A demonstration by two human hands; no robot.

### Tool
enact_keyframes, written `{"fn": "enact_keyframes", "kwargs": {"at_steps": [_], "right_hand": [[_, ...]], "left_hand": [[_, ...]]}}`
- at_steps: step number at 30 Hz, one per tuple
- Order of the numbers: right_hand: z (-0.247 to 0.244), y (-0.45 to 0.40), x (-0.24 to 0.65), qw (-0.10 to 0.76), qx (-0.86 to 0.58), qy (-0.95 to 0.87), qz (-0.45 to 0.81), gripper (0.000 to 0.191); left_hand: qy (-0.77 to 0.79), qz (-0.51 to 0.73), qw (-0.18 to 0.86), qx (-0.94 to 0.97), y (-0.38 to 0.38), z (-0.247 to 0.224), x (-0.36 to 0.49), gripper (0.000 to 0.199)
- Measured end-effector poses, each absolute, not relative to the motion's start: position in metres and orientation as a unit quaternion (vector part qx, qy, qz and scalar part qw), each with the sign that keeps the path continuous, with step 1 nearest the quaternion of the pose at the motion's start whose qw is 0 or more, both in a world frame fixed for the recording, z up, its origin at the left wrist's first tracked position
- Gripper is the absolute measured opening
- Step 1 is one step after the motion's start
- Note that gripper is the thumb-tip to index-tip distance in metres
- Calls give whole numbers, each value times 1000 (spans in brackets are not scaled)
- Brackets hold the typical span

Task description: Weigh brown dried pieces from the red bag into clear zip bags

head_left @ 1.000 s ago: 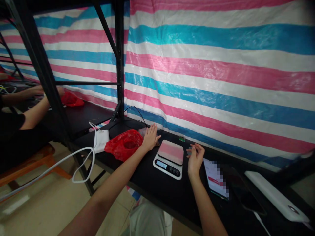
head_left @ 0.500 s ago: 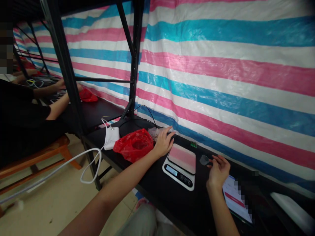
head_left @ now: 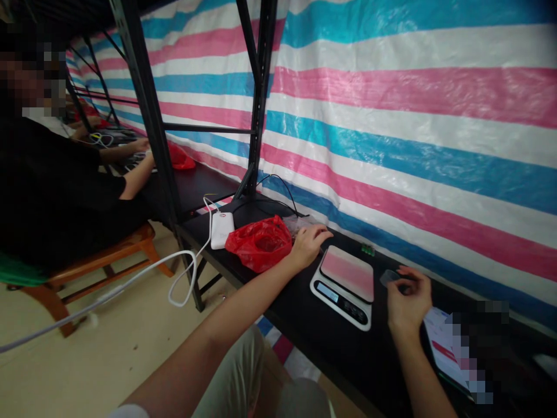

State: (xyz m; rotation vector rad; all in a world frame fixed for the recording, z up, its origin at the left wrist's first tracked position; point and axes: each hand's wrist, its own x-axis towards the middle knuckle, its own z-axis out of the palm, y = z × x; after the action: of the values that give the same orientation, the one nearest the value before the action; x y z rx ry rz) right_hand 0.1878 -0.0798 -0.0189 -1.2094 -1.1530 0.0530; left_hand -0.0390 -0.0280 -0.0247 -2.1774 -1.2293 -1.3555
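Note:
My left hand [head_left: 310,247] reaches past the red plastic bag [head_left: 263,244], beside a crumpled clear plastic bag [head_left: 292,223]. Its fingers stretch to the right, slightly apart, with nothing visible in them. On the black tabletop to its right lies a white kitchen scale [head_left: 342,287] with its display lit; the digits are too small to read. Its plate carries nothing and reflects pink stripes. Right of the scale, my right hand [head_left: 409,296] is closed on a small clear plastic scoop [head_left: 389,277], whose handle is mostly hidden by the fingers. Small green objects [head_left: 368,249] lie behind the scale.
A phone [head_left: 448,348] with a lit screen lies right of my right hand. A white power bank [head_left: 222,230] with a white cable [head_left: 191,273] sits at the left. A black shelf post [head_left: 148,110] stands there. Beyond it a person in black [head_left: 65,174] sits on a wooden bench.
The view has turned left, so the scene shifts right. My left hand's fingers have drawn closer together. My right hand has turned the scoop, and less of it shows.

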Motion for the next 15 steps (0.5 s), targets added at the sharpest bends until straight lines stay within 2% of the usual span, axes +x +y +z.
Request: {"fn": "enact_keyframes", "kwargs": {"at_steps": [4,8,12,15], "right_hand": [[-22,-78,188,650,-540,-535,12,32],[-20,-84,190,636,-533,-558,-21,29],[-7,-94,178,611,-530,-582,-85,24],[12,-93,134,578,-476,-658,-79,20]], "left_hand": [[-408,-465,136,-774,-34,-22,-33,27],[-405,-489,131,-761,-78,-4,-45,21],[-498,-491,118,-705,-130,17,-110,19],[-504,-386,97,-767,-136,21,-170,22]]}}
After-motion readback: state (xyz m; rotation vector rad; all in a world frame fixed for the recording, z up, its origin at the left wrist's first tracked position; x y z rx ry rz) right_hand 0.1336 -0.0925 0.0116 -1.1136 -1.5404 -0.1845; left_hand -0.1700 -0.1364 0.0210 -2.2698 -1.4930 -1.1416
